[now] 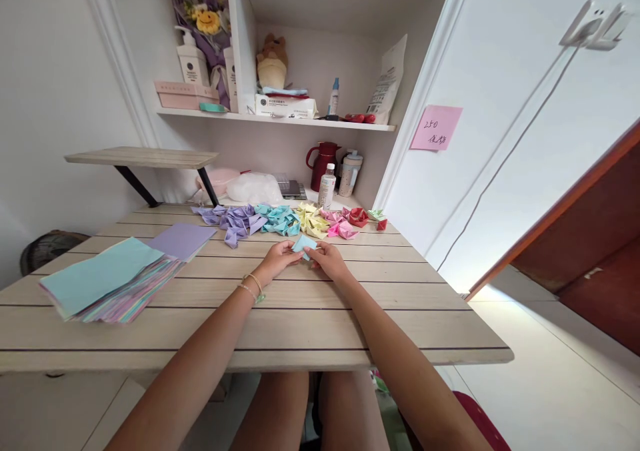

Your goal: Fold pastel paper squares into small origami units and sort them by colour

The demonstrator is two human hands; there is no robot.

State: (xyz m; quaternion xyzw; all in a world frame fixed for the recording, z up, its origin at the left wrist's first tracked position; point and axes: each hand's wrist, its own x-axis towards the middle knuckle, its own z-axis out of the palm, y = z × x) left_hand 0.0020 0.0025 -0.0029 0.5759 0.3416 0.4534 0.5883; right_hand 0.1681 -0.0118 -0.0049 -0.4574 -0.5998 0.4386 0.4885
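Observation:
My left hand (279, 257) and my right hand (325, 259) meet over the middle of the wooden table (280, 317). Both pinch a small folded light-blue paper piece (303, 243) between their fingertips, just above the tabletop. A thin bracelet circles my left wrist. Behind the hands runs a row of folded paper shapes: purple (233, 221), teal (277, 219), yellow (313, 222), pink (340, 227) and red (359, 216).
A stack of coloured paper sheets (107, 281) with a light-blue top lies at the left, a purple sheet (183, 239) beside it. A small raised shelf (143, 157), a red kettle (324, 164), a bottle (327, 185) and a cup stand at the back. A pink note (436, 127) hangs on the right wall.

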